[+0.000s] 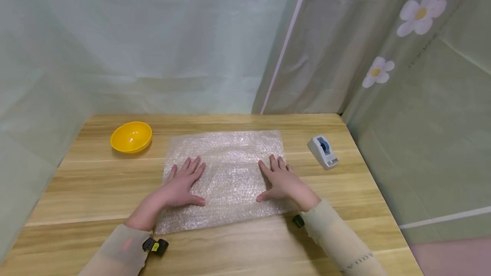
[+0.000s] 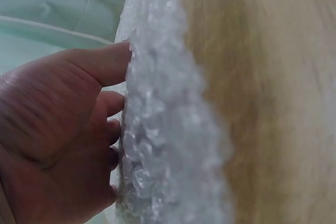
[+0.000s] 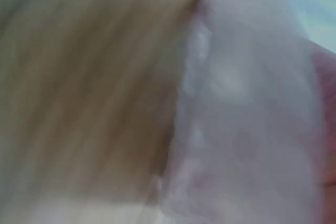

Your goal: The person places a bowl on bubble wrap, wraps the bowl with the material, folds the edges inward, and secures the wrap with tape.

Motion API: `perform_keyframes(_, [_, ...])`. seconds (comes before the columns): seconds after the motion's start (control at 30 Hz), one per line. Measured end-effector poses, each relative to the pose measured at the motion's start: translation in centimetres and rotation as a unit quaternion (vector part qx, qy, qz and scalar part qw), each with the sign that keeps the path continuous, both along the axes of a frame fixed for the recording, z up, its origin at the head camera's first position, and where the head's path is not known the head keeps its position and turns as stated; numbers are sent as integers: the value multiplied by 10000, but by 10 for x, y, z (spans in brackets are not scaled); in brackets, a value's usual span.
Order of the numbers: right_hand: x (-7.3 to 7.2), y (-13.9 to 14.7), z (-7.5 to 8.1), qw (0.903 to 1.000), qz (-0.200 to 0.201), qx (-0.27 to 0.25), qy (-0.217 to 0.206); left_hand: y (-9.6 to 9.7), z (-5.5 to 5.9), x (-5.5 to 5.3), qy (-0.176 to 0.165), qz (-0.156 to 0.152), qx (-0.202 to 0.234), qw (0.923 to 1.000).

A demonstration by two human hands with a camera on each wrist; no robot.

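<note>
A sheet of clear bubble wrap [image 1: 230, 182] lies spread on the wooden table, its bubbles close up in the left wrist view [image 2: 163, 108]. My left hand [image 1: 181, 187] rests on its left part, fingers spread and pointing away from me. On the right part of the sheet, my right hand [image 1: 283, 183] lies with its fingers spread too. Both thumbs point inward across the wrap. Motion blurs the right wrist view, where the wrap [image 3: 241, 108] covers much of the right side and only a strip of the hand [image 3: 326, 114] shows at the edge.
A yellow bowl [image 1: 131, 137] stands at the back left of the table [image 1: 96, 191]. Toward the right edge sits a white tape dispenser [image 1: 323, 152] with a blue core. Pale green curtains [image 1: 172, 46] hang behind the table and along its right side.
</note>
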State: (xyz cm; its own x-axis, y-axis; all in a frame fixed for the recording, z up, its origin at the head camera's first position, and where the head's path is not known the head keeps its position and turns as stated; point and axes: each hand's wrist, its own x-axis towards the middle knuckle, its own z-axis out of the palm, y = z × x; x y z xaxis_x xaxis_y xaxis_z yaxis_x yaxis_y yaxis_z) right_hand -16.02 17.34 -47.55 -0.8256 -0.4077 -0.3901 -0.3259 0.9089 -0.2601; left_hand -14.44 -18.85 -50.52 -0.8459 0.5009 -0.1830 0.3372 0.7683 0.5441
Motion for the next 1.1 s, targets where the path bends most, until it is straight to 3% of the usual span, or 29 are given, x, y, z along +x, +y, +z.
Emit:
perform_keyframes(0.2, [-12, 13, 4, 9975, 670, -141, 180, -5, -9, -4, 29, -147, 378, 9992])
perform_keyframes(0.33, [-23, 23, -2, 9954, 890, -342, -47, -9, -17, -6, 77, -314, 554, 9979])
perform_keyframes(0.57, [-32, 34, -12, 9928, 1059, -391, -402, -19, -21, -8, 38, -545, 738, 9958])
perform_keyframes(0.83, [-33, 33, -16, 9929, 1054, -401, -389, -32, -43, -15, 162, -690, 580, 9958])
perform_keyframes(1.1, [-33, 34, -18, 9937, 997, -348, -363, -31, -35, -15, 10, -693, 483, 9964])
